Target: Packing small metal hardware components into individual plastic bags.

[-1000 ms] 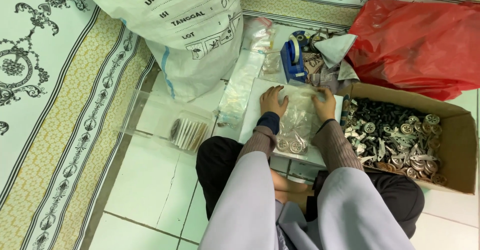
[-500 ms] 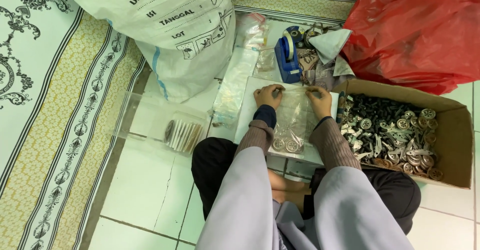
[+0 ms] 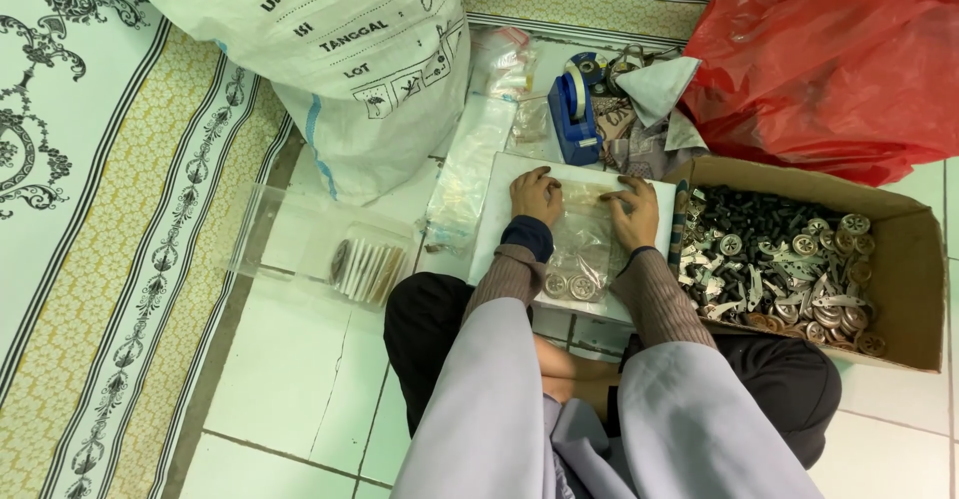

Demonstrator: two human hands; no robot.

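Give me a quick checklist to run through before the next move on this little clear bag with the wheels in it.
1. Left hand on the clear bag: ok, it presses the top edge.
2. Right hand on the bag: ok, fingers flat at the top edge.
3. Bag lies flat on the white board: ok.
4. Metal wheels settled at the bag's near end, away from the fingers: ok.
5. Bag mouth closed: cannot tell, the hands cover it.
6. Blue tape dispenser beside the board: ok, just beyond it.

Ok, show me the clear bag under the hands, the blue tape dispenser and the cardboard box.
clear bag (image 3: pixel 582 244), head view, its middle
blue tape dispenser (image 3: pixel 573 119), head view, its body
cardboard box (image 3: pixel 914 289), head view, right wall
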